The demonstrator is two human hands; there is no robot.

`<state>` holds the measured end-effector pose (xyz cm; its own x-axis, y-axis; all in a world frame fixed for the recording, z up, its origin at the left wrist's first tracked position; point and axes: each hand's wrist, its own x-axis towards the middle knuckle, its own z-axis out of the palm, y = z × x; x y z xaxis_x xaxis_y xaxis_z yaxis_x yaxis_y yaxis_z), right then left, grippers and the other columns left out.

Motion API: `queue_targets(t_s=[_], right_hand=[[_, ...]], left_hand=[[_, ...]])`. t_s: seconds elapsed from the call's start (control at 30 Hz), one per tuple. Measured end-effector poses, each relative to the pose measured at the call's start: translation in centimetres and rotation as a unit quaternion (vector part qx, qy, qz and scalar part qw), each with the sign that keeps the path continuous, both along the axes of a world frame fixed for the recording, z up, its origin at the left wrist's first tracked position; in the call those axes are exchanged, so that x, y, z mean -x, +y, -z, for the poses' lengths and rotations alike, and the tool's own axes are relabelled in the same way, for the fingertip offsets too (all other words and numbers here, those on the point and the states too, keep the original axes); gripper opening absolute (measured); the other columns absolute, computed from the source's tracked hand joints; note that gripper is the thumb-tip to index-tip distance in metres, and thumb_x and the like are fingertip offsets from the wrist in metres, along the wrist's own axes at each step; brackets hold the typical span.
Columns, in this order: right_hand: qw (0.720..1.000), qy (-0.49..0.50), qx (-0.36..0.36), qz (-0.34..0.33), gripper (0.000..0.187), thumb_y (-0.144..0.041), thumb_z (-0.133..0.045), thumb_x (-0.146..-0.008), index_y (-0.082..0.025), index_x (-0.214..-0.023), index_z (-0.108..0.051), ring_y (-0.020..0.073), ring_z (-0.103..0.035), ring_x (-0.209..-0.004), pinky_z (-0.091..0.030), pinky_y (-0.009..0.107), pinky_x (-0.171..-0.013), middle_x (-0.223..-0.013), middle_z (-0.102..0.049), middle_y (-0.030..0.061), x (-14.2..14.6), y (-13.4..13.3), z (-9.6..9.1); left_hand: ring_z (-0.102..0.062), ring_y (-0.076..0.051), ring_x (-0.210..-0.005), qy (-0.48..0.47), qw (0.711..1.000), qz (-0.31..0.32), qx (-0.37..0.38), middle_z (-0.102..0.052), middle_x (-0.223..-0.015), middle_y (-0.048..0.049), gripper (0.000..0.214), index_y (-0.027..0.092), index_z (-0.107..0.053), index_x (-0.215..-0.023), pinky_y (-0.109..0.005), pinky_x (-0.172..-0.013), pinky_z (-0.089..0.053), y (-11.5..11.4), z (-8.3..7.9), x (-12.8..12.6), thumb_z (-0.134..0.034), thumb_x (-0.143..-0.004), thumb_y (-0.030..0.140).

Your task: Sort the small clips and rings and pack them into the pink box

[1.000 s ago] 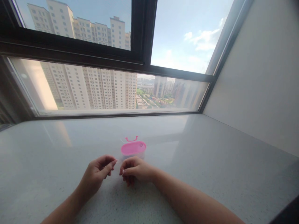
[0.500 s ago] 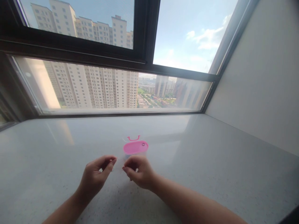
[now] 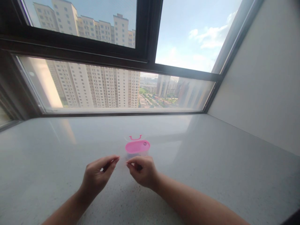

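Note:
My left hand (image 3: 99,172) is raised over the pale sill, thumb and fingertips pinched together; whatever they hold is too small to make out. Facing it across a small gap, my right hand (image 3: 142,170) pinches in the same way, with a tiny pale bit at its fingertips that I cannot name. Just beyond my right hand stands a small clear container with a pink oval lid (image 3: 137,146). A small dark ring (image 3: 145,144) lies on the lid's right end. Behind the container is a pink curved handle (image 3: 135,137). My right hand hides part of the container's front.
The speckled white sill (image 3: 211,162) stretches around my hands. A dark window frame (image 3: 117,115) borders its far edge, with tall buildings beyond the glass. On the right rises a plain white wall (image 3: 262,84).
My right hand has risen slightly, and its fingers are drawn closer together. My left hand keeps nearly the same pinch. The whole view has shifted a little.

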<state>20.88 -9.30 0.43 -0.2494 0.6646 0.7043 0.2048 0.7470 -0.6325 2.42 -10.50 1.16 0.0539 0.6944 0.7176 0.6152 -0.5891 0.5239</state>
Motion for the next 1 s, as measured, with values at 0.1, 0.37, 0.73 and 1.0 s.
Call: queue_targets(t_s=[0.1,0.37,0.73,1.0], right_hand=[[1.000,0.013,0.007,0.016,0.013,-0.018,-0.055,-0.073,-0.011,-0.071,-0.066,0.0039,-0.029,-0.037,-0.027,0.017,-0.040,-0.041,-0.035,-0.0067,-0.1,-0.1,-0.3],[0.993,0.044,0.095,0.061,0.017,-0.023,-0.056,-0.075,-0.010,-0.072,-0.067,0.0051,-0.025,-0.042,-0.022,0.019,-0.041,-0.045,-0.030,-0.0065,-0.4,0.1,-0.3],[0.979,0.080,0.181,0.046,0.019,-0.025,-0.056,-0.075,-0.010,-0.068,-0.063,0.0055,-0.024,-0.042,-0.017,0.020,-0.040,-0.046,-0.030,-0.0060,-0.2,0.4,-0.4],[0.979,0.063,0.191,0.032,0.018,-0.025,-0.056,-0.074,-0.010,-0.065,-0.061,0.0051,-0.023,-0.042,-0.016,0.019,-0.040,-0.045,-0.029,-0.0068,-0.2,0.4,-0.3]], left_hand=[[-0.060,-0.008,-0.048,0.008,1.000,-0.008,-0.003,-0.073,-0.068,-0.0022,0.014,0.015,-0.071,-0.080,-0.015,-0.049,-0.047,0.0,0.1,0.1,-0.064,-0.073,0.025],[-0.052,-0.008,-0.043,-0.039,0.996,-0.021,0.083,-0.065,-0.054,0.0015,0.019,0.016,-0.072,-0.081,-0.016,-0.045,-0.042,-0.2,0.0,-0.4,-0.064,-0.072,0.031],[-0.033,-0.005,-0.033,-0.225,0.922,0.033,0.314,-0.041,-0.037,0.0081,0.035,0.012,-0.068,-0.083,-0.016,-0.033,-0.026,-0.5,-1.2,-2.3,-0.063,-0.070,0.044],[-0.029,-0.004,-0.033,-0.272,0.896,0.048,0.347,-0.040,-0.036,0.0086,0.040,0.009,-0.067,-0.089,-0.016,-0.032,-0.021,-0.2,-0.8,-2.4,-0.064,-0.069,0.043]])
